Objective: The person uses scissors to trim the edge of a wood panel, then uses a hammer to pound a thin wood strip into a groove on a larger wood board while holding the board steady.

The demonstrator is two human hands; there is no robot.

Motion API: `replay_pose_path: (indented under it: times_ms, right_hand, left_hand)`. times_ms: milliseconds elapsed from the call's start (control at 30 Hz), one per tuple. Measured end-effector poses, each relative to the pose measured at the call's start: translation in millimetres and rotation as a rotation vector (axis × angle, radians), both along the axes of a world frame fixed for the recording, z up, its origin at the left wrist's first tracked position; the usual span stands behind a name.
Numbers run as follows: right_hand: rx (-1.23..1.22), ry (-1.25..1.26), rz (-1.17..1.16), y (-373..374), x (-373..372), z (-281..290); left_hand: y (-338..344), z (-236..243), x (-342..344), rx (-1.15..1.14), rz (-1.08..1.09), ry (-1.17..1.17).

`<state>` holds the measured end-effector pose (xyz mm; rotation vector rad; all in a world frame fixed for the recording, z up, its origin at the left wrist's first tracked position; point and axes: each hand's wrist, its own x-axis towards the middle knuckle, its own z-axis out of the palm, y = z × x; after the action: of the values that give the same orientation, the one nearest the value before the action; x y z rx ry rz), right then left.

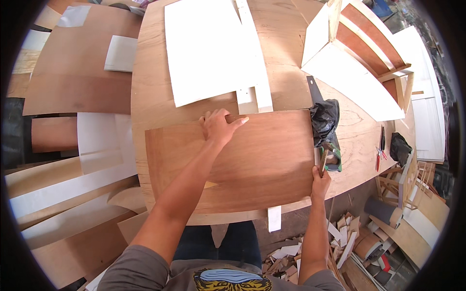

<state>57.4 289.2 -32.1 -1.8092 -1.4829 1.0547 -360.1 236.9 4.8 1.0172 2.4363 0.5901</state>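
Observation:
A brown plywood panel [252, 160] lies across the near part of the worktable. My left hand [218, 126] is closed over its far edge, left of the middle, with the thumb stretched to the right along that edge. At the panel's right edge, my right hand [320, 183] is closed round the wooden handle of what looks like a hammer [324, 162]. Beside it lies a green and black tool handle [336, 162]. A crumpled black plastic bag [324, 116] sits just beyond, partly covering a dark flat blade [314, 89].
The plywood-topped table [359, 160] carries a white board [208, 48] and white strips [255, 58] at the back. A white-faced wooden frame [359, 72] stands back right. Red-handled pliers [378, 157] lie near the right edge. Offcuts [286, 257] cover the floor; stacked panels [77, 63] fill the left.

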Motion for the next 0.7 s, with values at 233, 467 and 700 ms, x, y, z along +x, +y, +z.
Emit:
replay_pose_path:
  times_ms: [233, 467, 700]
  right_hand:
    - [0.009, -0.060, 0.024, 7.2, 0.7, 6.8]
    - [0.063, -0.162, 0.045, 5.4, -4.0, 11.4]
    - [0.280, -0.525, -0.012, -1.7, -21.9, 33.8]
  left_hand:
    - [2.8, -5.1, 7.0, 0.017, 0.012, 0.042]
    - [-9.0, -26.7, 0.8, 0.282, -0.087, 0.172]
    - [-42.0, -22.5, 8.0, 0.154, -0.111, 0.375]
